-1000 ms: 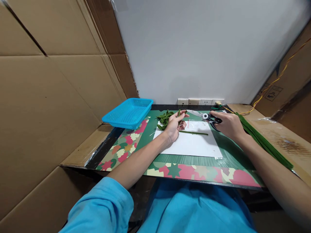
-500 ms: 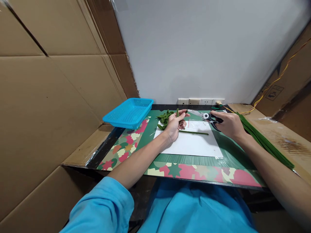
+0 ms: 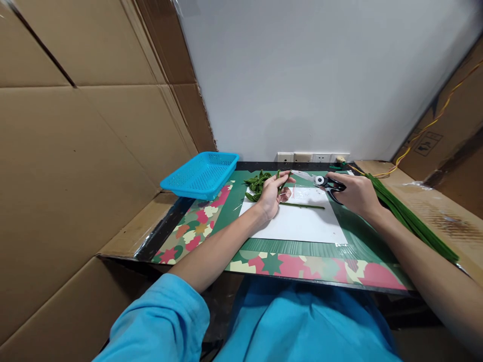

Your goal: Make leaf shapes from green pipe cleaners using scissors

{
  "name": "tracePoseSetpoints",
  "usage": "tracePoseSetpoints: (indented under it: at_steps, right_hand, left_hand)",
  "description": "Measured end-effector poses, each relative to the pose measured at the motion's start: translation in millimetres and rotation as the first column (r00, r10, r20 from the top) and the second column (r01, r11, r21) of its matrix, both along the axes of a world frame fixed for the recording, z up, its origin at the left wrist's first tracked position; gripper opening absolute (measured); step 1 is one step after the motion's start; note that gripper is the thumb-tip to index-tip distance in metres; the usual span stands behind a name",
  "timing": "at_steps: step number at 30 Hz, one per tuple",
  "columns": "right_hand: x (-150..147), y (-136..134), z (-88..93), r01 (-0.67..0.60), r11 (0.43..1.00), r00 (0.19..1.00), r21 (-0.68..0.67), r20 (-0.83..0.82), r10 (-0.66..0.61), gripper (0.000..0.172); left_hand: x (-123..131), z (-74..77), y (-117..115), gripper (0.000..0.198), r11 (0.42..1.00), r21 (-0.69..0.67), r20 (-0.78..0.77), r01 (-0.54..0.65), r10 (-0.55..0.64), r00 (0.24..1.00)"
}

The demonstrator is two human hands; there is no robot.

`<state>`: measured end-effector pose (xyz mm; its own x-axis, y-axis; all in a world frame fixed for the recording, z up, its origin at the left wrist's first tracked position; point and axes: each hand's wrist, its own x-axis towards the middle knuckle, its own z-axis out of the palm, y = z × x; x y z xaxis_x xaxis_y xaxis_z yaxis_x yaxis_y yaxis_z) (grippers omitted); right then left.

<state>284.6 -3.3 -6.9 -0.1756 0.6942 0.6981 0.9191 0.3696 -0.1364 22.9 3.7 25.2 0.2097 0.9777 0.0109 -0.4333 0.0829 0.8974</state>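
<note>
My left hand (image 3: 271,195) is closed on a green pipe cleaner (image 3: 279,174), its bent end showing above the thumb and fingers. In my right hand (image 3: 356,190) is a pair of scissors (image 3: 321,180) with black handles, the blades pointing left. Their tips reach the fingertips of my left hand, by the end of the pipe cleaner; whether the blades touch it I cannot tell. Behind my left hand lies a pile of looped green pieces (image 3: 257,182). A straight green stem (image 3: 305,205) rests on a white sheet (image 3: 294,226) below, partly hidden by my left hand.
A blue perforated basket (image 3: 199,188) stands at the table's back left. Along the right edge lies a bundle of long green pipe cleaners (image 3: 411,218). Behind are a white wall with sockets (image 3: 321,158) and a yellow cable (image 3: 439,120). Cardboard (image 3: 94,151) encloses the left side.
The pipe cleaner in my left hand has shifted slightly to the right between the fingers. The scissors have stayed in nearly the same place.
</note>
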Motion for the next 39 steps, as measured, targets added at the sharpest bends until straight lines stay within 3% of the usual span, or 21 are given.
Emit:
tracePoseSetpoints:
  at_steps: [7,12,39]
  right_hand:
    - [-1.1,0.0,-0.2,0.0,1.0,1.0,0.002,0.027,0.0,0.038]
    - [-1.2,-0.7,0.9,0.018,1.0,0.999,0.002,0.046,-0.018,0.047]
    - [-2.3,-2.7,4.1,0.042,0.999,0.992,-0.017,0.117,-0.04,0.049]
  left_hand:
    - [2.1,-2.9,3.0,0.022,0.996,0.082,-0.055,-0.022,0.027,0.998]
    - [0.8,-5.5,6.6,0.02,0.993,0.109,-0.092,-0.049,0.059,0.994]
    - [2.0,-5.9,3.2,0.016,0.991,0.119,-0.104,-0.067,0.079,0.991]
